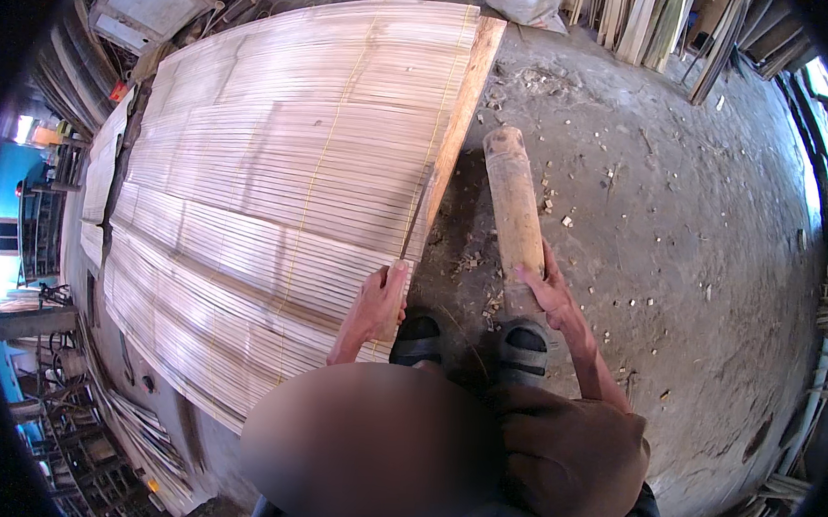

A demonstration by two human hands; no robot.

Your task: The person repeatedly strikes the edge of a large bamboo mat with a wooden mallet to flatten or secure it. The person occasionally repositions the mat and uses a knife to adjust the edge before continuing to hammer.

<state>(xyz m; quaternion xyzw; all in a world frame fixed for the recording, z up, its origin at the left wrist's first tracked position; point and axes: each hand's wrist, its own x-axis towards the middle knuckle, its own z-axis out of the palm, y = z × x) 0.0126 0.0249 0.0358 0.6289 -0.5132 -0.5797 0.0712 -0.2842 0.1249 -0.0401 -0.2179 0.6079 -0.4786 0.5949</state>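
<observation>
The person crouches at the edge of a wide mat of thin bamboo slats (279, 158), feet in dark sandals (470, 341) planted on the bare concrete floor (678, 226). The left hand (379, 303) is closed around the handle of a long knife (414, 216), whose blade runs up along the mat's right edge, just beside a wooden plank (464, 102) that lies along that edge as a straight guide. Held so, the blade sits where the slat ends line up against the plank.

The right hand (548, 289) lies on the near end of a thick bamboo club (512, 203), fingers curled loosely over it rather than clamped; the club rests on the floor just right of the plank, pointing away from the person, within easy reach of the knife. Thin yellow cords (320, 174) cross the slats and bind them together.

Small chips (566, 220) are scattered over the floor around the club. More bundles of bamboo strips (632, 22) lean at the far wall.
</observation>
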